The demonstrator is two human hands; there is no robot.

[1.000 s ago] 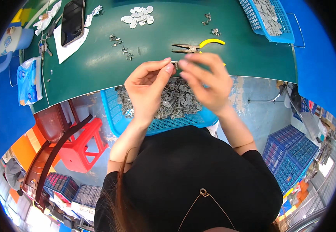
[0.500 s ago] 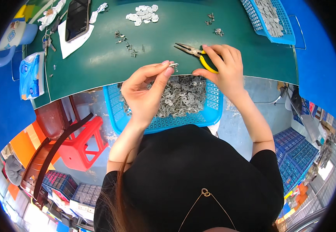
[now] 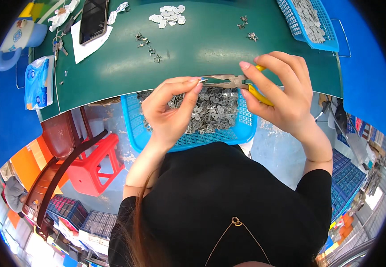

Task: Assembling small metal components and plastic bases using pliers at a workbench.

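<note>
Between thumb and forefinger, my left hand [image 3: 171, 107] pinches a small flat metal piece [image 3: 203, 81] over the table's near edge. My right hand [image 3: 284, 91] grips yellow-handled needle-nose pliers [image 3: 235, 81]. The plier jaws are parted and reach left, their tips at the metal piece; whether they touch it I cannot tell. Below both hands is a blue plastic basket [image 3: 133, 115] heaped with small metal parts [image 3: 213, 113]. On the green table [image 3: 202, 40] lie a pile of flat metal plates [image 3: 168, 17] and little clusters of small metal fittings [image 3: 153, 52].
A phone [image 3: 94, 22] lies on white paper at the far left, near keys [image 3: 58, 46] and a blue tissue pack [image 3: 39, 83]. Another blue basket [image 3: 315, 42] of flat plates stands far right. A red stool [image 3: 96, 167] and a brown chair [image 3: 59, 138] are at lower left.
The pliers have come off the table in my right hand, turned level, and now reach the metal piece. Their jaws have parted wider. My left hand keeps its pinch nearly in place.
</note>
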